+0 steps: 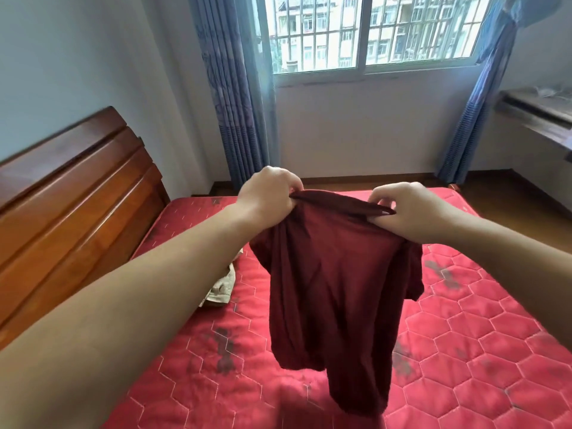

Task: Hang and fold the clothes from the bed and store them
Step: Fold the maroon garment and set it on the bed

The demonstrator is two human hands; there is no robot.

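Note:
A dark red shirt hangs in the air above the bed, held up by its top edge. My left hand grips the left end of that edge. My right hand pinches the right end. The cloth droops in loose folds and its lower hem hangs just above the red quilted mattress. A beige garment lies crumpled on the mattress to the left, partly hidden behind my left forearm.
A wooden headboard runs along the left side of the bed. Blue curtains frame a barred window on the far wall. A dark wooden desk stands at the right. Wooden floor lies beyond the bed.

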